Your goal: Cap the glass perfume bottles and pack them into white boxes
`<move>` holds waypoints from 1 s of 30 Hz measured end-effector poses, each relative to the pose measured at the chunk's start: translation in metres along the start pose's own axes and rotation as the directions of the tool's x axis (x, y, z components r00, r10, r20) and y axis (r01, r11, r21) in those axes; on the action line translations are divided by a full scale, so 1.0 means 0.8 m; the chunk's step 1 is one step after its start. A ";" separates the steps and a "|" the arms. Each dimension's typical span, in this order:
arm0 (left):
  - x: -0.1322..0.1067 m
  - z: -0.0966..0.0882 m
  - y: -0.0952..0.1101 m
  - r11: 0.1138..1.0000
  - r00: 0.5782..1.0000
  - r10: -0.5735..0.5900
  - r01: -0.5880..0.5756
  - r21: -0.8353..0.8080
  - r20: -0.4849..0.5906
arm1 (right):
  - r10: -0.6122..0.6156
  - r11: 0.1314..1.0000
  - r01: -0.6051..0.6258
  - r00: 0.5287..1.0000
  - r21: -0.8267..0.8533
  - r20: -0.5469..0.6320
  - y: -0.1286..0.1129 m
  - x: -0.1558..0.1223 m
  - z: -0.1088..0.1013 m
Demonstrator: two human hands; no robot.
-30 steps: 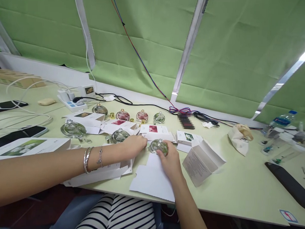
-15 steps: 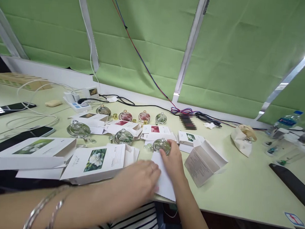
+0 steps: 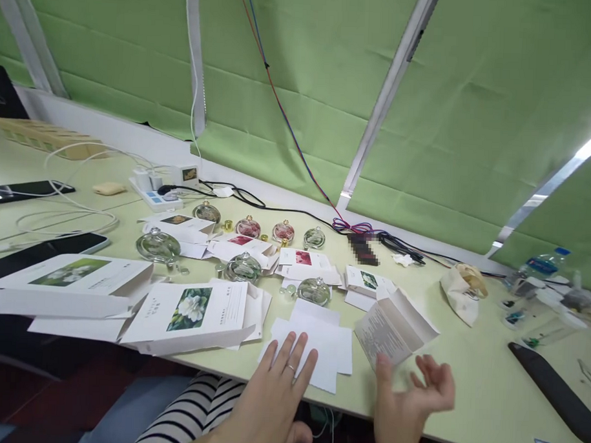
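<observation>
My left hand [image 3: 277,382], a ring on one finger, is spread with its fingertips over white unfolded sheets [image 3: 315,332] near the table's front edge. Just behind the sheets, a round glass bottle [image 3: 314,291] with green inside stands by small round caps [image 3: 289,291]. My right hand [image 3: 410,397] is raised at the front edge, holding nothing, thumb apart and fingers partly bent. Its thumb tip overlaps the lower edge of a folded printed card [image 3: 386,331]; whether they touch I cannot tell. A small white carton [image 3: 366,279] with a flower picture lies behind that card.
Flower-printed cartons [image 3: 190,315] spread across the left and middle. Several round bottles [image 3: 243,267] stand among and behind them. Black cables [image 3: 396,247] run along the back. A cloth bag [image 3: 460,292], clear containers [image 3: 547,314] and a dark elongated object [image 3: 551,389] are at right.
My right hand has left the round green bottle and moved right, toward the front edge. My left hand has spread flat over the white sheets, which now show more fully. The view has tilted.
</observation>
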State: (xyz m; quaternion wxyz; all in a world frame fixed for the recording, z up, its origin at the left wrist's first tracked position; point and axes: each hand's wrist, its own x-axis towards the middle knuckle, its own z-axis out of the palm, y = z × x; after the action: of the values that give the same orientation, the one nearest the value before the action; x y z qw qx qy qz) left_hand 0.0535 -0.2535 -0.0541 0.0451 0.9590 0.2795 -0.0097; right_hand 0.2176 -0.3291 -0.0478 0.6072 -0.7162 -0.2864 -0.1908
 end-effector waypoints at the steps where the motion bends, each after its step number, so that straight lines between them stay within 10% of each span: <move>1: 0.001 -0.005 0.000 1.000 1.000 -0.006 0.006 -0.011 0.007 | 0.161 0.987 -0.159 0.982 -0.033 0.102 0.010 0.003 -0.003; 4: -0.003 -0.033 -0.005 0.996 1.000 0.013 -0.011 -0.093 0.019 | 0.417 0.909 -0.400 0.869 -0.116 0.266 0.021 0.022 -0.011; 9: -0.022 -0.105 -0.027 0.913 0.982 -0.003 -0.074 -0.401 -0.188 | 0.292 0.836 -0.382 0.918 0.395 0.269 -0.043 0.059 -0.012; 14: -0.021 -0.156 -0.040 0.564 0.937 -0.176 -0.154 -0.811 -0.300 | 0.144 0.485 -0.674 0.691 0.558 0.708 -0.127 0.058 0.019; 18: -0.021 -0.143 -0.042 0.328 0.918 -0.239 -0.232 -0.916 -0.318 | 0.121 0.421 -0.793 0.530 0.441 0.839 -0.131 0.041 0.030; 22: -0.028 -0.107 -0.033 0.101 0.921 -0.288 -0.244 -0.964 -0.263 | 0.113 0.540 -0.794 0.398 0.280 0.910 -0.111 0.039 0.017; 30: -0.029 -0.087 -0.016 0.094 0.798 -0.503 -0.331 -0.939 -0.331 | 0.121 0.602 -0.777 0.313 0.181 0.942 -0.105 0.042 0.019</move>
State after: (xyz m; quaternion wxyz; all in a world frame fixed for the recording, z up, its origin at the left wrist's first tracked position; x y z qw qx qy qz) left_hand 0.0267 -0.2482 0.0155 0.5853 0.5983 0.2697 0.4762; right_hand 0.1882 -0.2997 0.0339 0.5986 -0.5147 -0.3624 0.4954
